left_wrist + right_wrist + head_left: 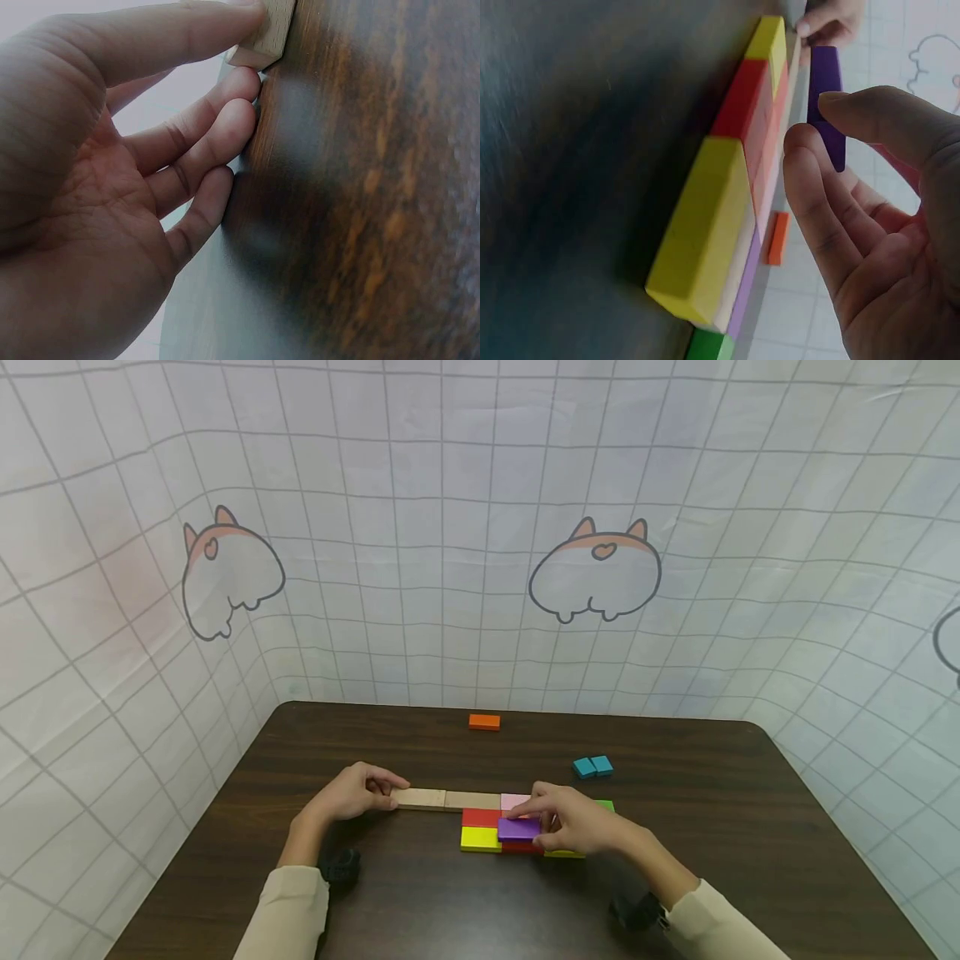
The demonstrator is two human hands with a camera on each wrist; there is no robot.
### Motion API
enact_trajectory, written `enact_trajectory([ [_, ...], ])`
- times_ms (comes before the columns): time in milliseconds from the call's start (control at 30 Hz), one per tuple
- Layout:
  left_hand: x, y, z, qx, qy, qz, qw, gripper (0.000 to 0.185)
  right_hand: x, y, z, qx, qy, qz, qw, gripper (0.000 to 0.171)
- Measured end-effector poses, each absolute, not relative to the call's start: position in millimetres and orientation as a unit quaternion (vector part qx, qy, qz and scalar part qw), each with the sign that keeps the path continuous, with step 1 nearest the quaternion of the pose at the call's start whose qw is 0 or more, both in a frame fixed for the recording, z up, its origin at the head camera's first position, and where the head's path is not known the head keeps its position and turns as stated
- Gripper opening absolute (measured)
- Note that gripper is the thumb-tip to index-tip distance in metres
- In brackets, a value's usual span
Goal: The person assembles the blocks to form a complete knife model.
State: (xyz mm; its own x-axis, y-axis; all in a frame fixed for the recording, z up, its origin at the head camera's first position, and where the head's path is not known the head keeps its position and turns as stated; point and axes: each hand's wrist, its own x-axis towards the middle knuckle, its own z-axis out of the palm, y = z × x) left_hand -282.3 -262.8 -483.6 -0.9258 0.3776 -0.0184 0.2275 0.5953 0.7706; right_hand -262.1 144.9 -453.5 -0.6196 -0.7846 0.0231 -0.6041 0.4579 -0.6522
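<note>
While the left hand (352, 793) pinches the end of a plain wooden block (418, 798) between thumb and fingertips, the right hand (577, 822) grips a purple block (519, 829) and holds it just above the coloured cluster. That cluster sits near the middle of the dark surface (750, 827): a red block (481, 817), a yellow block (480, 839) on the near side, a pink block (514, 801) behind, and a green block (604, 806) peeking out past the knuckles. The wooden block lies flat (in line with a second wooden block (472, 800)). An orange block (483, 722) rests by the far edge; two teal blocks (592, 767) lie toward the far right corner.
</note>
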Motion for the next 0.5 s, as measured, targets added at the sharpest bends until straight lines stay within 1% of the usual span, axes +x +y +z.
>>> enact_trajectory([
  [500,-283,-263,-485,0.169,0.89,0.415,0.09,0.025,-244,129,-466,-0.423,0.837,-0.305,0.166,0.04],
])
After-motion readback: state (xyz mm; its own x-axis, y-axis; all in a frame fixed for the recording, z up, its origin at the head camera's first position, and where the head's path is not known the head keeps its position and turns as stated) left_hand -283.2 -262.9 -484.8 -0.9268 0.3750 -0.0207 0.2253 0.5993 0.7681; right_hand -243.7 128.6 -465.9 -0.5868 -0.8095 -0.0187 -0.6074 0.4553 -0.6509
